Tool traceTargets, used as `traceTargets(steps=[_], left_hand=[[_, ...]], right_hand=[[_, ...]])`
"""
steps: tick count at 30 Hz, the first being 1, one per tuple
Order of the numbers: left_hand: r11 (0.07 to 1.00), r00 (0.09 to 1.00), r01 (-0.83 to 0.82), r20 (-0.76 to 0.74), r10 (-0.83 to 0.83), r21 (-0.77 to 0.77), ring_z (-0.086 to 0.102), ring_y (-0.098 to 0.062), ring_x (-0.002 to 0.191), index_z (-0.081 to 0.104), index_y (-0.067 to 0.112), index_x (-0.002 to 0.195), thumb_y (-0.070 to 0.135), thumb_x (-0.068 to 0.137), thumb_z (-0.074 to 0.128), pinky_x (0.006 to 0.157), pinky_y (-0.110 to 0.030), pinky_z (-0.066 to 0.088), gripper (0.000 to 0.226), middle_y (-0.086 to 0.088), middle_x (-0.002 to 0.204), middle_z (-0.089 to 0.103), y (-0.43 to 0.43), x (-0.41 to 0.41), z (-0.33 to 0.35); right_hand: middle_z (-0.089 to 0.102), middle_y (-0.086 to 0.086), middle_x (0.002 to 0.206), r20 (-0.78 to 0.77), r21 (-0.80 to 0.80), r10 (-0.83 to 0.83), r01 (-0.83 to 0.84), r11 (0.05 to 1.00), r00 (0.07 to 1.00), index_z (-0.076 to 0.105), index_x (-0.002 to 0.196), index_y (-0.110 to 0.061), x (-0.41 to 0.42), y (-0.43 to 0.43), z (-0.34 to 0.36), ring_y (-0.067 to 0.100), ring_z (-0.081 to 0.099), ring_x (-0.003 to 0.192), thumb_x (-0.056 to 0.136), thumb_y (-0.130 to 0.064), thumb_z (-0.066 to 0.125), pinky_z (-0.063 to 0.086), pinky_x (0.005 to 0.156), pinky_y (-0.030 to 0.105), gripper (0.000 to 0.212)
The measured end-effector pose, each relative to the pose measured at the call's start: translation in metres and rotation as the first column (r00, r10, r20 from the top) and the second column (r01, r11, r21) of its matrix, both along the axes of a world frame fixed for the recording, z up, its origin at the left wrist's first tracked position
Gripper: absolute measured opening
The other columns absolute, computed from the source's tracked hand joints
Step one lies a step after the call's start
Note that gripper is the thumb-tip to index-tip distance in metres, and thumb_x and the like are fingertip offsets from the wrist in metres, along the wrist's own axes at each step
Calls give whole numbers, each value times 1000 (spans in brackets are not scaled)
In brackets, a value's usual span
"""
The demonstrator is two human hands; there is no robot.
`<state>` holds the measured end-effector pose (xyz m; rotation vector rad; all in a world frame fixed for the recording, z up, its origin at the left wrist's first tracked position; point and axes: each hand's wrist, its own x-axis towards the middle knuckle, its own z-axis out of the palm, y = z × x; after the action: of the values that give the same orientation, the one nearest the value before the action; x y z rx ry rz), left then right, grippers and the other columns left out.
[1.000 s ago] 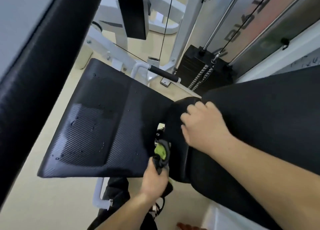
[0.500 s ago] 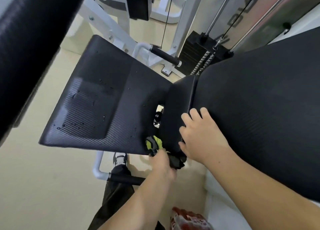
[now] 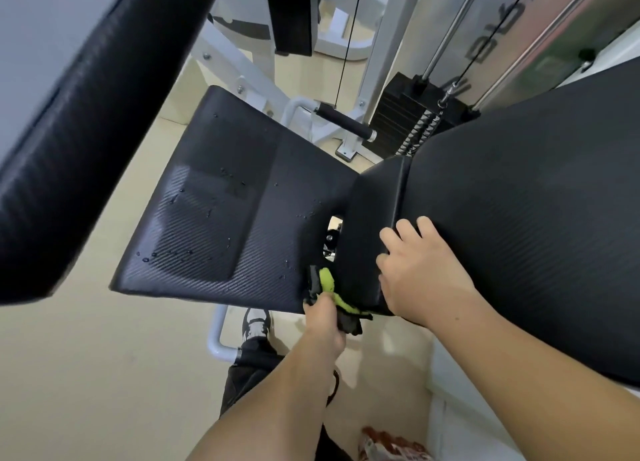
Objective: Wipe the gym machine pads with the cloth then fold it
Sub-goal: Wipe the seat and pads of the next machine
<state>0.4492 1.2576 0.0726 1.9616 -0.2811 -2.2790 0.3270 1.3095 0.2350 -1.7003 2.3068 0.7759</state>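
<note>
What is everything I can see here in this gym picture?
Seat pad: one, black, centre left, dotted with water drops.
Back pad: one, black, right.
Big pad: one, black, blurred, upper left.
Cloth: one, black and lime green, at the near edge of the seat pad by the gap between the pads.
Handle: one, black grip on a white frame, behind the seat pad.
Weight stack: one, black, upper middle, with cables above.
Floor: beige.
Shoe: one, white and black, under the seat pad.
Left hand: gripping the cloth.
Right hand: flat on the back pad.
</note>
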Motion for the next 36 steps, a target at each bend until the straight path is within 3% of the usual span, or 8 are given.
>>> traceTargets(steps=[10, 14, 17, 21, 25, 27, 30, 36], left_hand=[[979, 967, 200, -168, -192, 31, 75, -34, 85, 64, 7, 126, 3, 89, 55, 64, -41, 63, 39, -18, 105, 77, 2, 8, 89], [877, 878, 440, -113, -465, -195, 75, -32, 84, 67, 10, 118, 12, 83, 66, 63, -42, 62, 35, -13, 97, 78, -27, 47, 113], [582, 755, 637, 257, -603, -506, 69, -24, 76, 62, 19, 104, 27, 78, 77, 74, -55, 59, 31, -3, 83, 72, -60, 60, 105], [-243, 427, 757, 740, -519, -607, 56, -18, 98, 54, 36, 118, 28, 79, 68, 84, -35, 52, 43, 3, 115, 52, -105, 55, 81], [-826, -315, 553, 889, -332, -113, 26, -35, 144, 24, 38, 158, 58, 86, 59, 119, -43, 29, 83, -13, 159, 20, -129, 62, 28], [-919, -402, 393, 898, -181, -9, 14, -40, 147, 34, 35, 156, 61, 91, 53, 123, -50, 17, 72, -20, 165, 12, -135, 70, 8], [-949, -183, 315, 982, -50, 10, 20, -44, 146, 55, 25, 141, 61, 86, 58, 121, -60, 23, 65, -24, 164, 23, -138, 69, -11], [-968, -185, 253, 981, -52, -4, 28, -39, 135, 35, 24, 155, 50, 105, 38, 114, -50, 28, 57, -15, 163, 19, -109, 36, -52]], right_hand=[[49, 5, 120, 24, 90, -37, 35, 995, 999, 65, 110, -23, 2, -7, 11, 31, 41, 114, 97, -38, 41, 25, 107, 52, 31], [52, 5, 118, 49, 64, -63, 60, 996, 997, 64, 111, -23, 5, -6, 14, 32, 43, 114, 99, -38, 42, 26, 108, 53, 30], [60, 5, 99, 119, -99, -110, 122, 988, 987, 71, 94, -21, 18, -12, 2, 30, 54, 98, 91, -39, 64, 41, 99, 50, 19], [56, 4, 72, 250, -241, -250, 310, 920, 936, 69, 66, -18, 43, -27, -37, 30, 55, 72, 66, -25, 84, 52, 73, 45, 16], [55, 8, 75, 150, -232, -282, 311, 922, 948, 68, 66, -17, 47, -39, -80, 33, 51, 79, 67, -17, 80, 41, 89, 53, 11], [58, 11, 84, 99, -168, -282, 296, 940, 954, 74, 73, -15, 50, -38, -95, 36, 51, 89, 73, -21, 76, 36, 101, 57, 7], [56, 13, 87, 48, -135, -214, 219, 966, 976, 73, 74, -12, 55, -31, -113, 38, 50, 92, 73, -23, 75, 35, 107, 61, 11], [58, 9, 98, -16, -119, -211, 208, 971, 977, 74, 91, -18, 56, -34, -125, 36, 49, 102, 90, -34, 62, 27, 112, 60, 20]])
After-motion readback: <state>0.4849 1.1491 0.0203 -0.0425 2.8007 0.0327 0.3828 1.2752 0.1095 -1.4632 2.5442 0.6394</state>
